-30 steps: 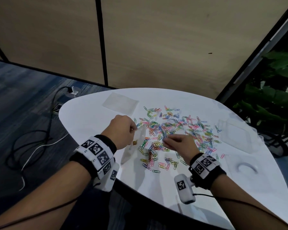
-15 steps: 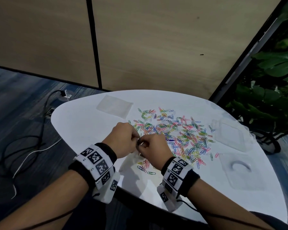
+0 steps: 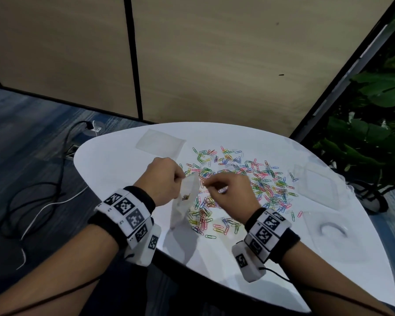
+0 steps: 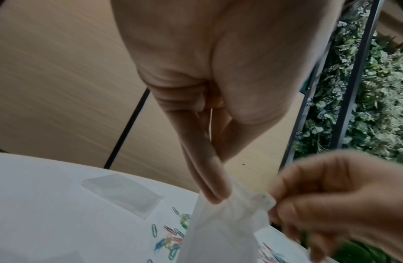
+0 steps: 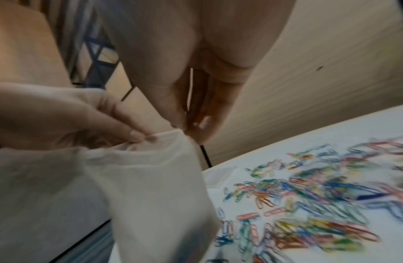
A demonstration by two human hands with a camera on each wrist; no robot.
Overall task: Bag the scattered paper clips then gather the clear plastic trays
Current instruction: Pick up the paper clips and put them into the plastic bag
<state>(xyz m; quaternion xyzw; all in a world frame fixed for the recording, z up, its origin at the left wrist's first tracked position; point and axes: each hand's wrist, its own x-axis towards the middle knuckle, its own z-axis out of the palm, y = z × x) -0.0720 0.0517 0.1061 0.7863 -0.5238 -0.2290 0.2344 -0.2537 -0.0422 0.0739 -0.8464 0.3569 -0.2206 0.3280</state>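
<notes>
Both hands are lifting off the table now; a second ago the right hand (image 3: 228, 197) was down in the clips, half a second ago it was meeting the left hand (image 3: 162, 182) low over the near edge, and now the two are drawing slightly apart with the bag (image 3: 187, 201) stretched between them.

Nearest, the left hand is pinching one lip of the bag between thumb and fingertips (image 4: 215, 194), fingers pressed together, probably to keep the mouth up so nothing spills. The right hand is pinching the opposite lip at the zip strip, its thumb and fingers (image 5: 196, 124) closed on the rim; whether it is also carrying clips I cannot tell. Pulling the lips apart is likely meant to widen the mouth for the next handful. The bag is hanging just above the table (image 3: 123, 169), with a few clips showing through low in it.

Just beyond, the paper clips (image 3: 249, 179) are still lying scattered across the middle of the table, nearly all unbagged, so the bagging is barely starting.

Farther right, two clear trays (image 3: 317, 183) (image 3: 331, 231) are sitting untouched near the table's edge. At the far left, a flat spare bag (image 3: 160, 142) is lying apart from the clips.
</notes>
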